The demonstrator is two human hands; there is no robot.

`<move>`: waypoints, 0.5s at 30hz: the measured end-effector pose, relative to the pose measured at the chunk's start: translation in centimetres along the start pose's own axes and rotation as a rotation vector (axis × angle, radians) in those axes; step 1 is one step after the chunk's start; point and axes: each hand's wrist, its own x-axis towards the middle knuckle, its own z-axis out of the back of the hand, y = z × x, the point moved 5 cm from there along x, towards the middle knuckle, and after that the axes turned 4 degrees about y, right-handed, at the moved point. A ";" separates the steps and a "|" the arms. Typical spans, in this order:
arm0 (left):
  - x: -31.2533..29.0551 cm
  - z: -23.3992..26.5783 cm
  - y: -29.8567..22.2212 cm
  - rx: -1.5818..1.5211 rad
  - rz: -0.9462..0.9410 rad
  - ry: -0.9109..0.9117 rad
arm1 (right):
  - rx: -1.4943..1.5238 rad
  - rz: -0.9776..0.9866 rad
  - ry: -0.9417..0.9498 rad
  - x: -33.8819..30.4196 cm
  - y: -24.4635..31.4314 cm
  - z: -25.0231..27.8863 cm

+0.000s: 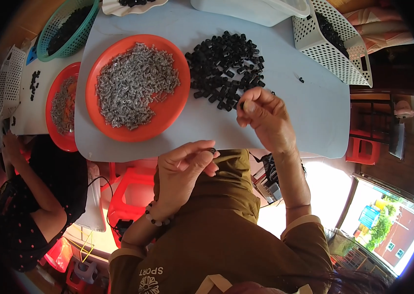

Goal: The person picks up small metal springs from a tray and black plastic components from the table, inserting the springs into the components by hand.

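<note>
My left hand (186,168) hovers at the near edge of the grey table (310,112), its fingertips pinched on a small black part (212,150). Farther out, my right hand (265,117) has thumb and fingers closed on another small piece at the near edge of a pile of black tubular parts (226,66). An orange plate (172,110) heaped with small silvery metal pieces (133,83) lies left of that pile. A beaded bracelet is on my left wrist.
A second orange plate (56,132) with silvery pieces sits at far left beside a person in dark dotted clothing (35,206). A teal basket (67,29), white perforated baskets (332,39) (8,81) and a white tub (256,10) line the far side. Red stools (128,196) stand below.
</note>
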 end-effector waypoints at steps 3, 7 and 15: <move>-0.2 -0.6 -0.3 -0.048 -0.110 0.051 | 0.037 -0.101 0.013 -2.3 -1.0 -1.3; -1.0 -1.2 -0.6 0.028 -0.161 0.075 | 0.061 -0.101 0.090 -4.5 -1.6 -2.5; -2.3 -2.1 -0.7 0.307 -0.461 0.109 | 0.141 -0.088 0.119 -7.1 -2.9 -3.4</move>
